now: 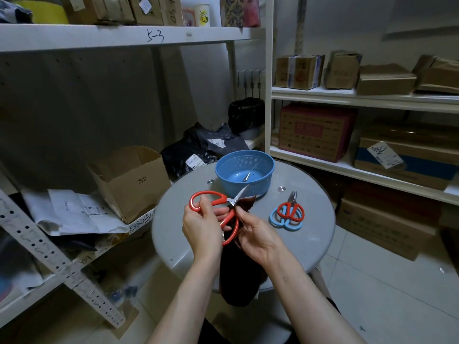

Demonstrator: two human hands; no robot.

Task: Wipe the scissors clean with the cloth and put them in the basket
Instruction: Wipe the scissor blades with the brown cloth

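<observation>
Forearms reach in from the near edge over the round grey table (310,239). The left hand (201,227) grips the large red-handled scissors (227,202) by their handles, blades pointing toward the blue basket (244,155) at the far side. The right hand (258,234) pinches the dark brown cloth (241,276) against the blade near the pivot, the rest hanging off the near edge. Wiping looks under way, and this pair is not yet in the basket. A metal tip (246,177) shows inside it. Small red scissors (290,209) and blue-handled scissors (285,223) lie overlapping on the right, apparently still waiting.
</observation>
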